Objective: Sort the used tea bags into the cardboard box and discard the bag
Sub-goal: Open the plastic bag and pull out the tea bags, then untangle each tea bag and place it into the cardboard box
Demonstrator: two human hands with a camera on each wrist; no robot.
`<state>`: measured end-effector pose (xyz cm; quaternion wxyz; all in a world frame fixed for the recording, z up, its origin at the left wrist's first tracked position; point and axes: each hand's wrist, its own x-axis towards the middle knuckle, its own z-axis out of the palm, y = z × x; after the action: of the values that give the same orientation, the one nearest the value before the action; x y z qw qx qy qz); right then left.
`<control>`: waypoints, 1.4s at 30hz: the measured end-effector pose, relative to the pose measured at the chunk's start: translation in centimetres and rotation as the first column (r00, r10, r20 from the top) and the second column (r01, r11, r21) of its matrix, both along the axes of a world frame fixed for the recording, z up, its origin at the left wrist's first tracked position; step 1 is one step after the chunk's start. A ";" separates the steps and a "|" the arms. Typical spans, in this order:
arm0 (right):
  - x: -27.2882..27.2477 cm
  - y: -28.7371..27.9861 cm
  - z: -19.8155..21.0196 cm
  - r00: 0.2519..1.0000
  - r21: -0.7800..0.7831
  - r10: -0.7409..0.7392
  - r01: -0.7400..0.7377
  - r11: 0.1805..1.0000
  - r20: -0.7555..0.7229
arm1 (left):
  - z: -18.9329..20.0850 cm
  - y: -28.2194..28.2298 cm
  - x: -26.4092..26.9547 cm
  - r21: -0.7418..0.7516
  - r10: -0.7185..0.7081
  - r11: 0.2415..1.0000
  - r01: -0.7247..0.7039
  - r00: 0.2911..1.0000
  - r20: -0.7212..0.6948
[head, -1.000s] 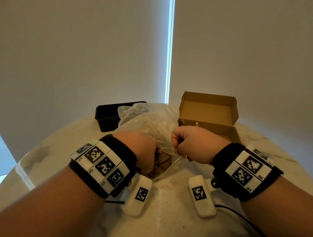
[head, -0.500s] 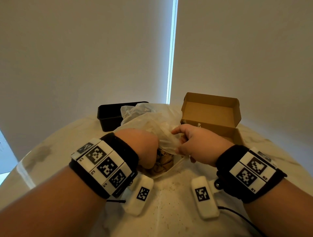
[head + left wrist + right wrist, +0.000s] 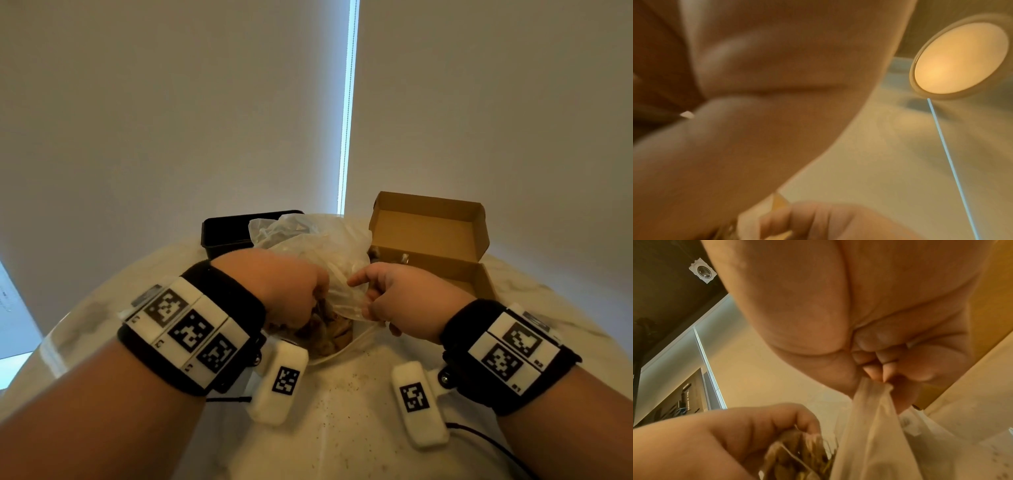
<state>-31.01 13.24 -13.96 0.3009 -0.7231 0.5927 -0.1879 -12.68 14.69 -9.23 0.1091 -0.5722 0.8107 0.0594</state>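
Note:
A crumpled clear plastic bag [image 3: 308,253] lies on the table between my hands, its mouth facing me with brown used tea bags [image 3: 329,329] inside. My left hand [image 3: 294,291] reaches into the mouth and curls its fingers around a clump of tea bags [image 3: 797,456]. At the mouth's right edge my right hand [image 3: 387,298] pinches the bag's rim [image 3: 873,402] between thumb and fingers and holds it up. The open cardboard box [image 3: 428,236] stands just behind the right hand, lid raised, with small items on its floor.
A black rectangular tray [image 3: 226,236] sits behind the bag at the back left. The round marble table [image 3: 342,411] has tea crumbs scattered in front of the bag. Window blinds stand close behind the table.
My right hand has opened from a tight fist and shifted its pinch along the bag's rim, lifting it. The left hand stays in the bag's mouth, curled on tea bags.

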 end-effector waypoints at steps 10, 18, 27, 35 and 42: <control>0.1 -0.1 -0.4 1.000 0.004 -0.003 0.003 1.000 0.016 | 2.6 0.1 2.3 -0.094 -0.010 0.995 -0.035 0.899 -0.439; 0.1 -0.1 -0.4 1.000 0.008 0.002 -0.002 1.000 0.011 | 3.3 -0.2 2.5 -0.138 -0.069 0.985 -0.106 0.493 -0.867; 0.8 -0.1 -0.9 0.999 0.026 0.028 -0.029 0.999 0.032 | 3.5 -0.8 1.5 -0.124 -0.155 0.976 -0.179 -0.173 -0.973; -2.2 0.5 1.9 1.000 -0.046 -0.014 0.014 0.999 -0.001 | 2.9 -1.9 0.2 -0.115 -0.138 0.989 -0.095 -0.284 -0.949; -5.6 -0.9 1.7 0.969 -0.121 -0.241 0.234 0.965 -0.047 | 3.2 -1.7 -2.5 -0.115 -0.114 0.993 -0.021 -0.363 -0.925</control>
<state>-36.62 12.34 -12.25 0.2159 -0.6684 0.6721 -0.2341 -15.16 13.03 -6.02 -0.6279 -0.2438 0.5726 0.4674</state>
